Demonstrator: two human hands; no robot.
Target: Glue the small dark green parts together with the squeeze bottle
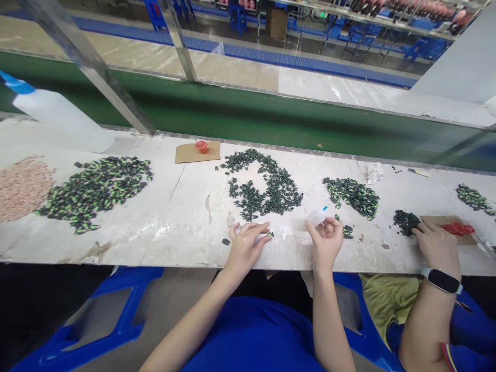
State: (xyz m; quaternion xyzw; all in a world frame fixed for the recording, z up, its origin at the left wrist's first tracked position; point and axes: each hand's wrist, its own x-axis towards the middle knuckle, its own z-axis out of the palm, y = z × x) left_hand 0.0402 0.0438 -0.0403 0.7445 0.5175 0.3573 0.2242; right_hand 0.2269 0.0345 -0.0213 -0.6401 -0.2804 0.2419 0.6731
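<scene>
Over the scuffed tabletop (186,206), left hand (245,245) pinches a green-black piece (270,234), right hand (326,242) a translucent blue-tipped bottle (316,217).

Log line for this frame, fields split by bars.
left hand: pinching small green-and-black piece | right hand: holding translucent blue-tipped bottle | beyond hands: loose dark-green pieces

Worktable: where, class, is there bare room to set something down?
The table has its widest, mostly bare patch between the left speckled pile and the dark pile. A narrower gap separates the dark pile from the right speckled pile. It is crowded around the right hand and by the co-worker's hand at the black heap.
</scene>
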